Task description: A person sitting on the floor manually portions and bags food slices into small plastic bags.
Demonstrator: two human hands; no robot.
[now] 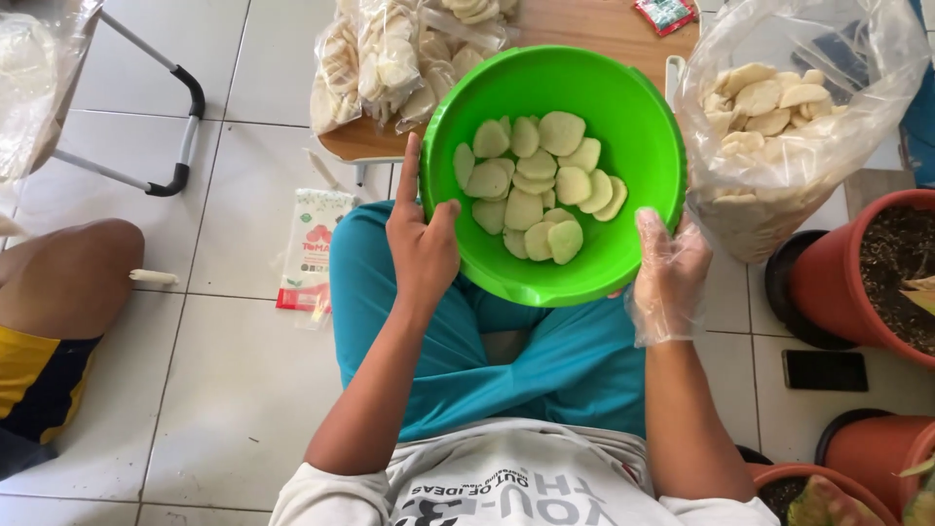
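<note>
Left hand (421, 244) bare, clamped on bowl (623, 107) rim, index finger straight up along outer wall, thumb inside over the edge. Right hand (670, 263) in thin, crinkly clear plastic glove, cupped against bowl's lower right rim, fingers closed on it. Bowl round, glossy bright green plastic, resting on lap betw. teal trouser knees, tilted slightly toward wearer. Inside: pale yellow-white crackers (536, 185), flat, oval, matte, overlapping in loose pile at bottom; smooth walls bare above them. Far rim touching edge of low wooden table (594, 29) w/ small clear packs (380, 63) of same crackers. Right: big clear bag (779, 127), crumpled, full of crackers, just beside bowl. Beyond: terracotta pots (877, 282). Left: white tiled floor (224, 370), printed packet (310, 248), another person's knee (68, 278) well apart.
</note>
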